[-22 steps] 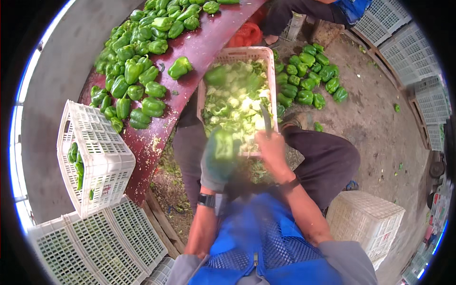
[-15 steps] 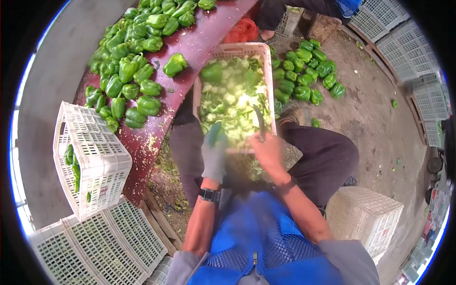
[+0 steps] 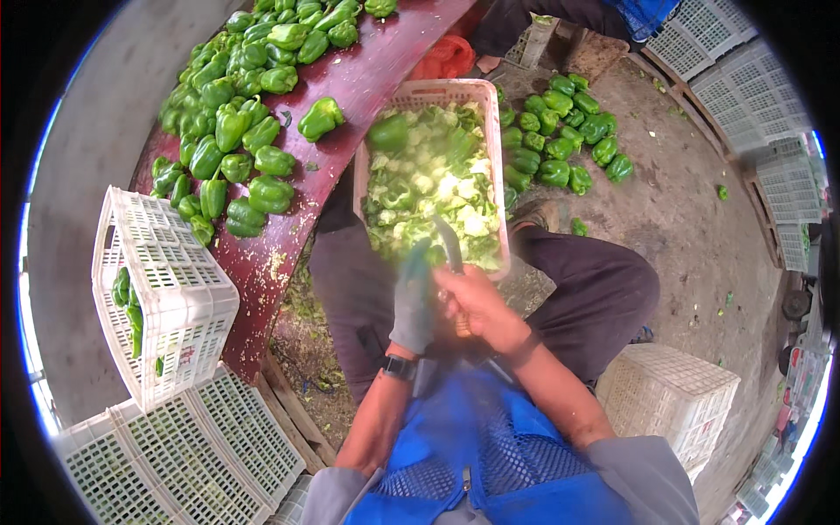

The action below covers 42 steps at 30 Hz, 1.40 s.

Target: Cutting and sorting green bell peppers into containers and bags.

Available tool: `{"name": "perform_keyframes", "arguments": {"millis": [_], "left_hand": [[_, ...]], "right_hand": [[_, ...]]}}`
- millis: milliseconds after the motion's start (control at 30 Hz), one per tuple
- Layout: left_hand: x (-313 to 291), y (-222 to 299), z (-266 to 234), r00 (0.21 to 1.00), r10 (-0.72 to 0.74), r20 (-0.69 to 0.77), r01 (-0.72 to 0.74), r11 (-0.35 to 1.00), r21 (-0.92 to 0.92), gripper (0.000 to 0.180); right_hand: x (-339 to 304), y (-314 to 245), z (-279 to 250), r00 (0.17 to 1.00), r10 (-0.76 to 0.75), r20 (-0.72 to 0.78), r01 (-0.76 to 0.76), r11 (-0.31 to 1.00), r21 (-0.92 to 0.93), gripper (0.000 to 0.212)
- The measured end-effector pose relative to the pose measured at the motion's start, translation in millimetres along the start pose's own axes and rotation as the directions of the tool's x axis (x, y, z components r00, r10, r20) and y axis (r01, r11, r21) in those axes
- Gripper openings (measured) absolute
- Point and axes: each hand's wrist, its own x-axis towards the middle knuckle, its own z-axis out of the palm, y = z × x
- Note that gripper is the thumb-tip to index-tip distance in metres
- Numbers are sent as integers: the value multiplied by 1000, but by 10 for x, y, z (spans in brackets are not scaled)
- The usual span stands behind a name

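My right hand [image 3: 481,306] is closed around a knife; its curved blade [image 3: 449,242] points up and away, and part of an orange-brown handle shows below the fist. Close beside it on the left is my left hand [image 3: 411,306], in a grey glove with blurred teal-green at the fingers; whether it holds anything is unclear. Both hands are at the near edge of a pale pink plastic crate [image 3: 500,188] between my legs. Inside lie pale green pepper cores and scraps [image 3: 437,188], with a whole green pepper [image 3: 388,134] near the far left corner.
Green bell peppers [image 3: 232,127] are heaped on a red board [image 3: 350,114] to the left. More peppers [image 3: 569,127] lie on the floor beyond the crate's right side. White slatted crates [image 3: 166,297] stand left, another [image 3: 669,402] right. A person's dark-clothed leg [image 3: 560,17] shows at the back.
My left hand has shifted right and the right hand slightly left and nearer me, bringing them close together. The knife blade has moved left and toward me.
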Motion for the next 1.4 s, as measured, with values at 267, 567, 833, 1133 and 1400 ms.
{"name": "perform_keyframes", "arguments": {"millis": [267, 567, 833, 1133, 1400], "left_hand": [[-27, 135, -81, 849, -499, 173, 500, 655, -567, 45], [146, 411, -89, 723, -627, 291, 546, 260, -796, 45], [594, 725, -1367, 921, -109, -375, 203, 954, 222, 42], [1004, 911, -3955, 733, 521, -438, 415, 168, 894, 51], [814, 589, -1853, 959, -6, -282, 113, 925, 364, 36]], "right_hand": [[-63, -9, 118, 999, 36, 11, -37, 999, 26, 20], [-91, -121, 41, 997, -79, -22, 80, 996, 33, 16], [137, -389, 38, 866, -494, 82, 329, 438, -836, 38], [1897, -1162, -192, 790, -599, -129, 272, 532, -802, 38], [2666, -1643, 573, 872, -397, -287, 172, 797, -579, 40]]}}
